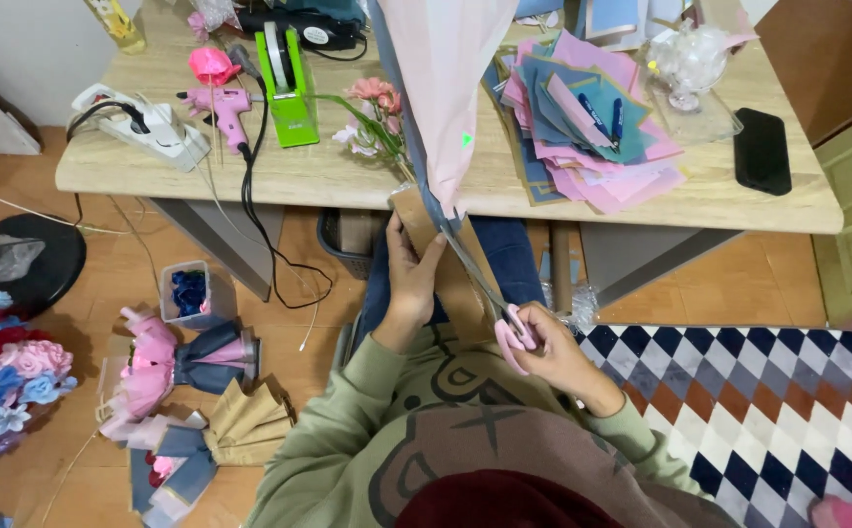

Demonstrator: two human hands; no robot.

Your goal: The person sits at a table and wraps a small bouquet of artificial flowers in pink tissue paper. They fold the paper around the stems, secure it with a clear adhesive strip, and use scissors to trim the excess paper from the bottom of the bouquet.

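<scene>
**Cutting brown paper at the table edge**

You are sitting low in the frame, and your left hand point(408, 284) is gripping a strip of brown paper point(446, 269) near the middle of the picture, fingers curled around its left edge and thumb on its face. Your right hand point(548, 352) is closed through the pink handles of a pair of scissors point(490, 293), with the blades lying slightly parted along the strip's right side and pointing up toward the table point(348, 176). A pale pink sheet point(441, 88) is hanging down from the top of the frame, its tip touching the upper end of the strip.

At upper left on the table, a pink glue gun point(221, 106) is lying beside a green tape dispenser point(285, 83). At upper right, a stack of pink and blue paper point(582, 127) is spreading out near a black phone point(762, 150). Finished bouquets point(167, 376) are lying on the floor at lower left.
</scene>
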